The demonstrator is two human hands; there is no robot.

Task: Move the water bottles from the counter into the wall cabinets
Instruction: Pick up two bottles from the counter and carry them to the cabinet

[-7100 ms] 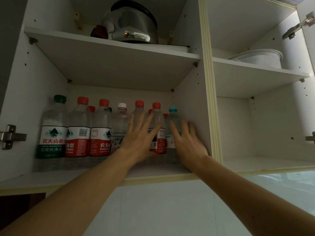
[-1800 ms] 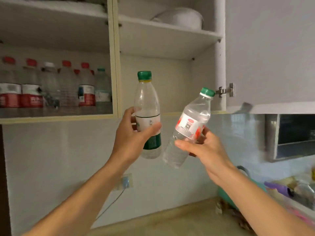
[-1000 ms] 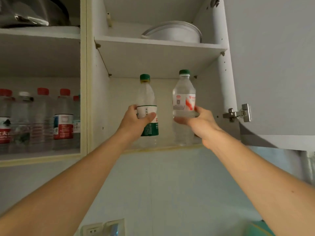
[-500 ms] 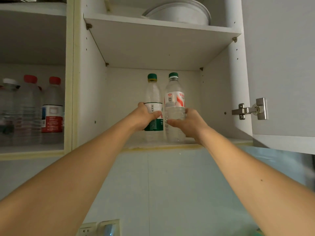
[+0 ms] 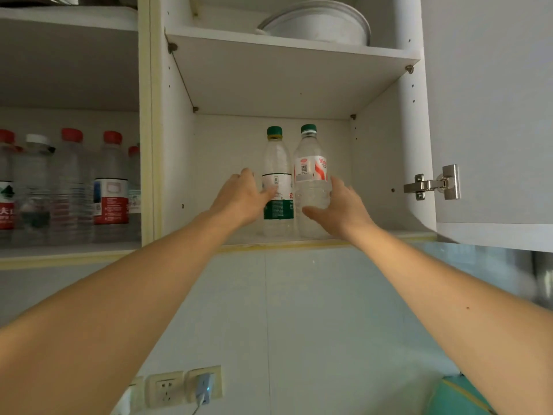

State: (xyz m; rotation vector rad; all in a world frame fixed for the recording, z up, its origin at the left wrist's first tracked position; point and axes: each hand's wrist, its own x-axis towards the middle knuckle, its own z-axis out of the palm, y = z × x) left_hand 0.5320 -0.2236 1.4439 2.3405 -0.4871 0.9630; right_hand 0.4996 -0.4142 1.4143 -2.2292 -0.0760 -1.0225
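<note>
Two clear water bottles stand upright side by side on the lower shelf (image 5: 377,235) of the right wall cabinet. The left one (image 5: 276,163) has a green cap and a green-and-white label. The right one (image 5: 309,157) has a green cap and a red-and-white label. My left hand (image 5: 242,196) is just left of the green-label bottle with fingers loosened, only the thumb touching the label. My right hand (image 5: 341,208) is spread beside the red-label bottle, its thumb lying across the bottle's front.
The left cabinet holds several red-capped bottles (image 5: 71,187) in a row. A white bowl (image 5: 317,22) sits on the shelf above. The open cabinet door (image 5: 493,115) with its hinge (image 5: 431,184) hangs at the right. Wall outlets (image 5: 185,384) lie below.
Both bottles went from held in the air to standing on the right cabinet's lower shelf. Half a second ago both hands gripped them; now the fingers have loosened and come off.
</note>
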